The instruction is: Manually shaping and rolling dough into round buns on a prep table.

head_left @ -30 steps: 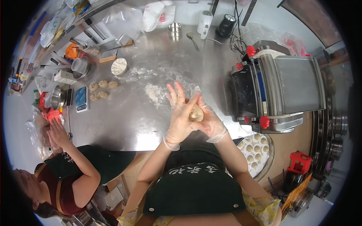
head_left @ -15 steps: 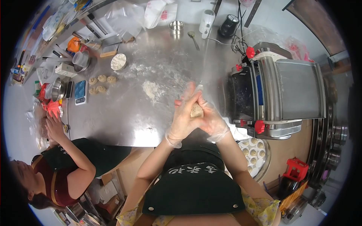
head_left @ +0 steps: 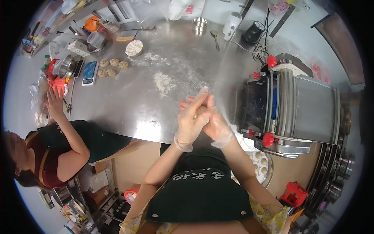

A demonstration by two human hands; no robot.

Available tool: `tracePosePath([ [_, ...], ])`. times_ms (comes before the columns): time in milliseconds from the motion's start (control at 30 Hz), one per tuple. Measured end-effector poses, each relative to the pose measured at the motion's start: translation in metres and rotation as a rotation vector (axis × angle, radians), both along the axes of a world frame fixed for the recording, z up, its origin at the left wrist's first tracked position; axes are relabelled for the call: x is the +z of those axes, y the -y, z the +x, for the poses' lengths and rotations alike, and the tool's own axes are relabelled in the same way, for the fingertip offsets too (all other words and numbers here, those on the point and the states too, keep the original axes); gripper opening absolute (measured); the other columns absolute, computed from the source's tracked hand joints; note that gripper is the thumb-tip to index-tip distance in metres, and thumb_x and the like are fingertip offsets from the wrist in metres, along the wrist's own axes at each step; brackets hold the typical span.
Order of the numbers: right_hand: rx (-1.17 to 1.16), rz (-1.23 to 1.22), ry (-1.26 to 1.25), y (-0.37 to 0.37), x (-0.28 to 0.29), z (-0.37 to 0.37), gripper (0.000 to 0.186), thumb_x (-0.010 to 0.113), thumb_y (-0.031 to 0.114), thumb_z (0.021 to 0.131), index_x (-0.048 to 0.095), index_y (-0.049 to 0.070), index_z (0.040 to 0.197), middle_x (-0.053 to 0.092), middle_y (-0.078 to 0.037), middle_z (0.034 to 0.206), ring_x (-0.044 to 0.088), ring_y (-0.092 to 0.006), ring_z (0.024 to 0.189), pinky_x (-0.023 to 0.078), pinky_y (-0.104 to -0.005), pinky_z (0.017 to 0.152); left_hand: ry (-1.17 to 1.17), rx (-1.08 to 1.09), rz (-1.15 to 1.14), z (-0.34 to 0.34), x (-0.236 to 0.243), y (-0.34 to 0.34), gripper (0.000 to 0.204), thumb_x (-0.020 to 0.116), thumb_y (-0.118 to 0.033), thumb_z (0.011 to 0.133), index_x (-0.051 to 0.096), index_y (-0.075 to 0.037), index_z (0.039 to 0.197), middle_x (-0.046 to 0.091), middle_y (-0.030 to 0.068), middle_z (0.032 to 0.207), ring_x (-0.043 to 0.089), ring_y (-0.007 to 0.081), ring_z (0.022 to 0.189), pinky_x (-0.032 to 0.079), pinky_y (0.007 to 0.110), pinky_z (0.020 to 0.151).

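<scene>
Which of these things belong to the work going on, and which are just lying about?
Probably part of the work: dough ball, partly hidden between left hand and right hand; dough lumps; loose flour; bowl of flour; scale.

Seemingly just lying or standing about: spoon; scissors; metal cup; machine with red knobs.

Dough piece: pale beige, just right of and slightly above frame centre. Mostly hidden, only a small patch visible. Sits between the person's two hands in clear gloves, left hand on the left side of it, right hand on the right, fingers angled toward the top of the frame. Visible bit looks matte. Full outline, underside and tilt can't be read, too much covered.
</scene>
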State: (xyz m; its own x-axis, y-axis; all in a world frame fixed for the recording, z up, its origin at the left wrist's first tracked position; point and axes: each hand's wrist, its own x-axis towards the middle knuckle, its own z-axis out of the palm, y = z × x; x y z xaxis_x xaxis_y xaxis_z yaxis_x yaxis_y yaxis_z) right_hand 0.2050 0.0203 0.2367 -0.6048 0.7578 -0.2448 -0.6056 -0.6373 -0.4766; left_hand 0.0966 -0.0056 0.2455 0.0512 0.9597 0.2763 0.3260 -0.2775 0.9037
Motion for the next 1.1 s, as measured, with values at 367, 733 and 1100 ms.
tracePosePath([
  [367,-0.037,-0.298,-0.145,0.009,0.003,-0.028,0.053,0.044,0.038,0.105,0.04,0.002,0.144,0.048,-0.016,0.143,0.053,-0.0285,0.127,0.046,-0.0403,0.106,-0.161,-0.082,0.214,-0.056,0.024,-0.002,0.047,0.069,-0.013,0.087,0.06,-0.006,0.133,0.062,0.0202,0.129,0.059,0.0274,0.122,0.046,0.037,0.101],
  [733,-0.316,-0.291,0.031,0.058,-0.045,-0.097,0.05,0.037,0.031,0.106,0.037,0.0,0.145,0.046,-0.017,0.144,0.047,-0.0269,0.131,0.038,-0.0406,0.112,-0.772,-0.138,0.422,-0.132,0.003,-0.002,0.042,0.069,-0.013,0.086,0.063,-0.005,0.127,0.07,0.0183,0.114,0.067,0.0167,0.107,0.052,0.03,0.091],
  [1100,-0.569,-0.412,0.093,0.102,-0.1,-0.121,0.048,0.039,0.033,0.105,0.043,0.0,0.14,0.05,-0.015,0.14,0.05,-0.0265,0.128,0.04,-0.042,0.111,-0.499,-0.335,0.183,-0.138,-0.088,0.033,0.045,0.054,-0.014,0.099,0.048,-0.001,0.142,0.059,0.0227,0.133,0.051,0.0337,0.132,0.043,0.041,0.104],
])
